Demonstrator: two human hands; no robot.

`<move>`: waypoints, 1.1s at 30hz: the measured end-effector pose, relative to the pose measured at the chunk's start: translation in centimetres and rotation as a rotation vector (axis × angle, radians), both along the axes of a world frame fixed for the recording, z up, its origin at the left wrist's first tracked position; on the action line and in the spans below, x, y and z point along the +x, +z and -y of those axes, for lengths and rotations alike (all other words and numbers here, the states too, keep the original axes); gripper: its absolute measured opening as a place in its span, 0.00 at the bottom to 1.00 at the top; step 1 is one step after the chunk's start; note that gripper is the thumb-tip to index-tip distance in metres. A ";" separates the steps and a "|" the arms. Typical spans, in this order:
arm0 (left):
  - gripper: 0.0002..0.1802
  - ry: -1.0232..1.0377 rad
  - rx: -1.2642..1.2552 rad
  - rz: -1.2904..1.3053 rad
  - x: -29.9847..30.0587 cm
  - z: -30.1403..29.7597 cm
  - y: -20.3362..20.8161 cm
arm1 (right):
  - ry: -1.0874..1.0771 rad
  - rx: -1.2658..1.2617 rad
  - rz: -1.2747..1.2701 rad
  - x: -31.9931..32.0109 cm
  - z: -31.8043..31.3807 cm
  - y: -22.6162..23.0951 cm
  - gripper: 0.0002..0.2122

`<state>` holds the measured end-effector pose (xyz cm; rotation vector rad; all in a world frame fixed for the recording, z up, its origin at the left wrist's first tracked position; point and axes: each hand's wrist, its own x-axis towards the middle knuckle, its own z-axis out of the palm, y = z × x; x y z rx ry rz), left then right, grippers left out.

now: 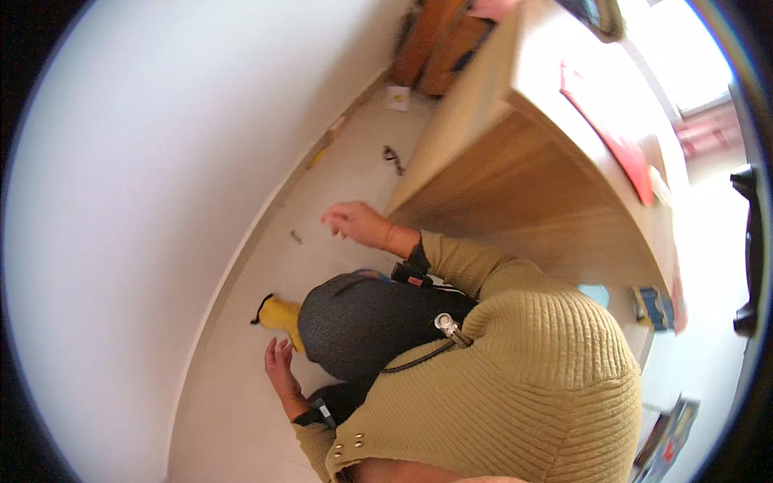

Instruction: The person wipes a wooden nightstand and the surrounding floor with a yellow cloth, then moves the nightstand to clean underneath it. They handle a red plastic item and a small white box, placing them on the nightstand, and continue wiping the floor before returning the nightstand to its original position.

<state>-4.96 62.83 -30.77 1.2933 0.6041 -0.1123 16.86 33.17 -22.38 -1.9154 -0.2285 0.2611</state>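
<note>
Ribbed olive-tan sweater [555,362] occupies the sector from 3 to 6 o'clock, nearest the camera. A metal fitting [445,323] with a black cord [419,359] is located at 5 o'clock, against the sweater's edge. Dark grey cloth [362,322] extends from the sweater toward 8 o'clock. Black wrist units are worn on both arms: the right unit [411,275] just below frame centre, the left unit [324,412] at 7 o'clock.

Right hand [354,223]: just off centre toward 10 o'clock, above the floor; fingers parted and slightly bent, gripping nothing visible. Left hand [279,366]: 7 o'clock; fingers raised, apart and lightly curled, likewise unloaded. Yellow object [280,312] with a black end: 8 o'clock, just beyond the left fingertips and adjoining the grey cloth; contact with the hand cannot be determined.

Pale floor [233,386] carries a small dark item [296,237] at 9 o'clock and a black tangled item [393,159] at 12 o'clock. Wooden desk [523,177] stands at 2 o'clock, with a red flat item [608,133] on top. White wall [137,177] bounds the left side. Brown wooden furniture [441,48] stands farthest, between 12 and 1 o'clock.
</note>
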 end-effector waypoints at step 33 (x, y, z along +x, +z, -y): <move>0.14 -0.341 -0.091 -0.249 5.2 -5.8 -20.3 | -0.288 -1.215 -0.185 -3.8 22.2 34.4 0.27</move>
